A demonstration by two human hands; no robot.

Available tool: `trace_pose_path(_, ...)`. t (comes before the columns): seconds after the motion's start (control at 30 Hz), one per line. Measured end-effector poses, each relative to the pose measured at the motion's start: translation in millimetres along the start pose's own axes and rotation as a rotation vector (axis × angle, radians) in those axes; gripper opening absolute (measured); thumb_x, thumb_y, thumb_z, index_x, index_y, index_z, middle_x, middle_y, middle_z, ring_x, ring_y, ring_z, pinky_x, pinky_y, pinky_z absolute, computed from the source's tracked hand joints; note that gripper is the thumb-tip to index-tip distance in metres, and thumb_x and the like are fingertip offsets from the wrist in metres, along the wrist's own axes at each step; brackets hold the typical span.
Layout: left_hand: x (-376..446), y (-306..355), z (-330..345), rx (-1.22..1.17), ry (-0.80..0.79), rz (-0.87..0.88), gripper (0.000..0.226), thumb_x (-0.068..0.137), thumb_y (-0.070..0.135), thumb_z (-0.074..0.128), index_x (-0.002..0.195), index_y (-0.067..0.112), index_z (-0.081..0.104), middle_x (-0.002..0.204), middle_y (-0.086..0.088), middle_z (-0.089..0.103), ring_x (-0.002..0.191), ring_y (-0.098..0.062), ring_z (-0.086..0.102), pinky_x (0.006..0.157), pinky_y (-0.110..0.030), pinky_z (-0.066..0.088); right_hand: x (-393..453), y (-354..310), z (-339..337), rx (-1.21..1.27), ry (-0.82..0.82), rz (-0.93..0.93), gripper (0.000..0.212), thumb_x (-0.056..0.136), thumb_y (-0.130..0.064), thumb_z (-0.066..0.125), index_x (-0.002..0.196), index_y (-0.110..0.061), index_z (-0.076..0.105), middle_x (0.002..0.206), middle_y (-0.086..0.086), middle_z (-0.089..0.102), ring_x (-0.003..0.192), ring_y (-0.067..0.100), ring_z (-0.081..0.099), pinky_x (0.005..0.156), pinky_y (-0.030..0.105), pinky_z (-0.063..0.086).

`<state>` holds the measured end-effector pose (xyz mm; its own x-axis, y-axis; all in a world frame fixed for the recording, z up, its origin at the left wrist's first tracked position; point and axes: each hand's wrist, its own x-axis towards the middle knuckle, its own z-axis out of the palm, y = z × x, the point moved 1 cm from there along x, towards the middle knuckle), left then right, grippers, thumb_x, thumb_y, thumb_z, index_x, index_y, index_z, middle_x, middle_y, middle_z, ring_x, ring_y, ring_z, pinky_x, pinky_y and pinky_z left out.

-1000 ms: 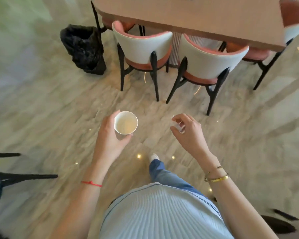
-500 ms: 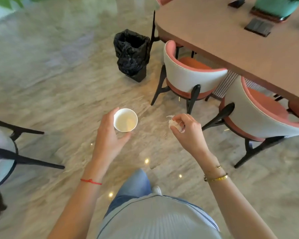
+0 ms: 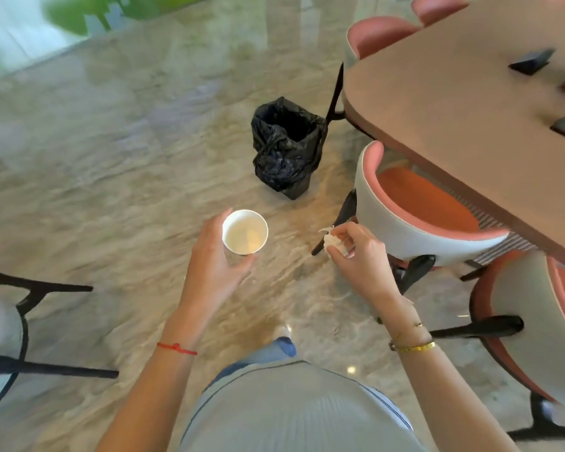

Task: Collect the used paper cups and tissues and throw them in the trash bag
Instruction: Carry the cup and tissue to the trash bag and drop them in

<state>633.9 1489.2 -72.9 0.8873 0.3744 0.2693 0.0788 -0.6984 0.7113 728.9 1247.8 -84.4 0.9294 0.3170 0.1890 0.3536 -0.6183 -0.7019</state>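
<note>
Head view: the left hand [image 3: 214,265] gripped a paper cup [image 3: 245,232] and the right hand [image 3: 356,252] pinched a crumpled tissue [image 3: 333,244], both short of the trash bag [image 3: 286,148], which loomed nearer than a second earlier, suggesting disposal was imminent.

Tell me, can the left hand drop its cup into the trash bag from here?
Probably not yet. The left hand grips the cup short of the trash bag; bare floor lies between, nothing blocking, and the bag's mouth is open.

trash bag [image 3: 286,148] nearer, now straight ahead
</note>
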Motion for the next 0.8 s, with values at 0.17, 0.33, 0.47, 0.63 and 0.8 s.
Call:
trace_pose_path(0.17, 113, -7, 22, 0.025, -0.019, 0.028, 0.083, 0.068, 0.025, 0.087, 0.139, 0.016, 0.045, 0.132, -0.003, 0.052, 0.120, -0.020, 0.050, 0.097, -0.042, 0.047, 106, 10, 10, 0.033, 0.013, 0.017, 0.018, 0.085, -0.018, 0.068, 0.101, -0.016, 0.062, 0.093, -0.005, 0.060, 0.083, 0.010, 0.056, 0.073, 0.031, 0.052)
trace_pose_path(0.33, 210, -15, 56, 0.013, -0.054, 0.029, 0.083, 0.068, 0.021, 0.086, 0.139, 0.015, 0.045, 0.133, -0.003, 0.051, 0.120, -0.016, 0.048, 0.099, -0.039, 0.045, 197, 31, 16, 0.046, 0.012, 0.075, 0.016, 0.085, -0.018, 0.067, 0.099, -0.018, 0.062, 0.090, -0.003, 0.059, 0.076, 0.007, 0.053, 0.073, 0.032, 0.051)
trace_pose_path(0.47, 290, -26, 92, 0.004, -0.052, 0.019, 0.084, 0.067, 0.020, 0.087, 0.140, 0.014, 0.045, 0.133, -0.003, 0.052, 0.121, -0.018, 0.048, 0.099, -0.034, 0.044, 280, 58, 25, 0.065, 0.010, 0.062, 0.013, 0.086, -0.019, 0.067, 0.098, -0.016, 0.062, 0.093, -0.001, 0.061, 0.079, 0.011, 0.056, 0.073, 0.030, 0.050)
trace_pose_path(0.63, 391, -33, 140, 0.010, -0.037, -0.005, 0.083, 0.070, 0.023, 0.085, 0.141, 0.017, 0.044, 0.135, -0.001, 0.050, 0.121, -0.015, 0.047, 0.097, -0.027, 0.041, 398, 98, 28, 0.026, -0.025, 0.044, 0.015, 0.086, -0.020, 0.066, 0.100, -0.015, 0.062, 0.092, -0.002, 0.060, 0.078, 0.010, 0.053, 0.072, 0.024, 0.043)
trace_pose_path(0.8, 482, -36, 174, 0.029, -0.014, -0.041, 0.081, 0.071, 0.025, 0.084, 0.140, 0.023, 0.042, 0.136, 0.002, 0.049, 0.122, -0.014, 0.046, 0.094, -0.019, 0.032, 508, 124, 32, 0.012, -0.075, 0.012, 0.015, 0.085, -0.019, 0.065, 0.099, -0.018, 0.061, 0.087, -0.006, 0.055, 0.072, 0.007, 0.049, 0.065, 0.019, 0.036)
